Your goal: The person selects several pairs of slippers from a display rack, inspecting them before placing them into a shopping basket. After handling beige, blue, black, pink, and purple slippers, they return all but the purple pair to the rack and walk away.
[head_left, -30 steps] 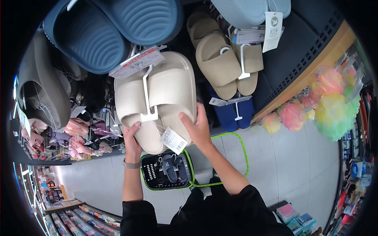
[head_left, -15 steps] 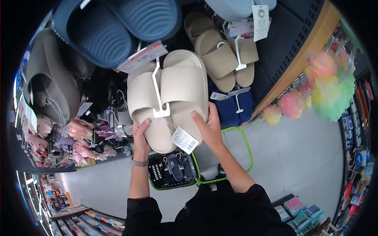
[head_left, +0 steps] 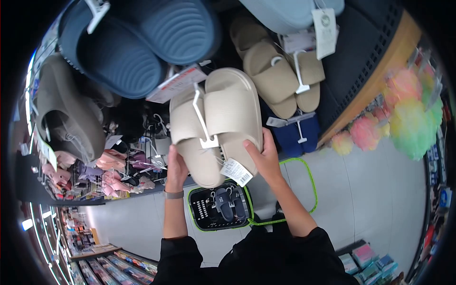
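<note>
A pair of cream slippers (head_left: 232, 111) on a white plastic hanger hangs in front of me, a paper tag (head_left: 236, 172) dangling at its lower end. My right hand (head_left: 264, 154) grips the right slipper's edge, thumb on top of the sole. At the left slipper's outer edge is my left hand (head_left: 176, 166), its thumb upright beside the sole; its other fingers are largely hidden. Behind the pair's top is a price label (head_left: 176, 84).
Large blue slippers (head_left: 183, 35) hang at the upper left, beige slippers (head_left: 270, 76) to the right, navy ones (head_left: 298, 135) below those. A black basket (head_left: 202, 216) with dark slippers stands on the floor. Colourful bath puffs (head_left: 408, 109) hang at the right.
The view has shifted, so most things appear further right and lower. My left thumb has come off the left slipper's sole to its side. My right hand keeps its hold.
</note>
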`<state>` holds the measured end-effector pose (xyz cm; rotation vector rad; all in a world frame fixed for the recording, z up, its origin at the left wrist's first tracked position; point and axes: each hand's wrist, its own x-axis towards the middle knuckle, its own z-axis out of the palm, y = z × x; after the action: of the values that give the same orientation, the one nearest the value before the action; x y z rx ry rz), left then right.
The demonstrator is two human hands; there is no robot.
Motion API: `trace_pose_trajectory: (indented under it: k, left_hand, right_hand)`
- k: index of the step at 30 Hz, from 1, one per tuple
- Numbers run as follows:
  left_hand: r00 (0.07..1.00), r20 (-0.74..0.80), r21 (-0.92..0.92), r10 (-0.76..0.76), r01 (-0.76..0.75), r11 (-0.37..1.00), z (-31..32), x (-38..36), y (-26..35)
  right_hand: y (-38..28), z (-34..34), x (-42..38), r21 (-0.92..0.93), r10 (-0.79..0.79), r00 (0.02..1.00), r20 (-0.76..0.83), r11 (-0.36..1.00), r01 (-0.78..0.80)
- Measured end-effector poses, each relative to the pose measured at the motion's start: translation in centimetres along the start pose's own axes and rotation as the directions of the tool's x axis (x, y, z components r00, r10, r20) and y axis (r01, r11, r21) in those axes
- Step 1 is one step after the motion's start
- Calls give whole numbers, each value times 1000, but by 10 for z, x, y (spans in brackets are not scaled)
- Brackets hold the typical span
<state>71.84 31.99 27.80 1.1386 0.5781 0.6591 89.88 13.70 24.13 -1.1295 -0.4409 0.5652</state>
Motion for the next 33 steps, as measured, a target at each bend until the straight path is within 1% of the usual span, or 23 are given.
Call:
trace_pose_trajectory:
  k: [2,4,5,6,8,9,10,11,12,13,14,16,18,20,21,22,23,24,26,28,30,31,33]
  left_hand:
    - [999,-8,28,-34,34,999,6,7,2]
    - [1000,5,48,-3,3,999,17,7,8]
    - [998,-5,94,57,-57,994,30,4,15]
    - [997,-18,99,80,-78,992,29,4,14]
    - [989,0,87,145,-144,986,27,5,10]
    - [988,1,21,153,-153,988,23,7,6]
    - [985,-1,3,172,-172,985,22,7,6]
    - [982,2,18,187,-187,982,22,8,6]
    - [980,6,34,198,-199,980,22,9,6]
    - [980,-2,2,200,-200,980,19,13,2]
    - [977,-1,-16,214,-214,977,17,15,1]
    - [987,23,-23,156,-156,988,11,19,0]
    - [986,45,-49,163,-161,986,10,22,2]
    - [987,55,-85,149,-144,986,9,23,3]
    - [985,59,-82,163,-158,984,6,25,0]
    - [984,63,-84,166,-161,983,6,25,0]
    - [985,69,-82,158,-152,985,5,26,0]
    - [986,75,-81,151,-144,986,4,27,0]
    - [985,71,-87,157,-151,985,4,29,1]
    - [985,82,-112,149,-140,984,7,30,4]
    - [982,74,-109,173,-164,980,12,32,7]
    - [979,63,-103,195,-188,977,15,33,9]
    - [976,87,-90,201,-193,977,19,34,14]
  right_hand:
    - [9,-1,9,43,5,998,56,999,-7]
    - [16,-4,18,-2,16,999,41,1000,-16]
    - [15,-6,21,21,54,994,99,998,-57]
    - [13,-6,24,13,41,992,121,999,-42]
    - [9,-8,31,-62,-43,989,142,997,52]
    - [8,-10,30,-264,-65,991,118,960,94]
    - [-2,-7,26,-275,-79,988,134,955,114]
    - [-17,-4,23,-544,-240,960,144,792,279]
    - [-33,-1,20,-753,-385,902,194,531,388]
    - [-54,6,16,-760,-469,862,193,484,434]
    - [-69,13,18,-763,-479,853,207,466,447]
    - [-92,27,27,-546,-567,797,209,608,576]
    - [-105,54,53,-500,-615,766,188,611,614]
    - [-115,76,82,-281,-423,888,179,843,458]
    - [-115,81,95,-282,-431,885,178,839,465]
    - [-112,85,105,-348,-242,934,263,879,326]
    - [-109,88,112,-425,-39,944,328,886,185]
    - [-106,89,116,-426,-46,944,327,885,190]
    - [-105,92,119,-267,-156,901,406,922,280]
    - [-106,93,121,-234,-181,892,415,926,297]
    - [-106,95,118,-380,-409,872,269,787,487]
    - [-106,95,116,-381,-408,872,271,786,487]
    - [-106,93,113,-349,-435,886,160,815,463]
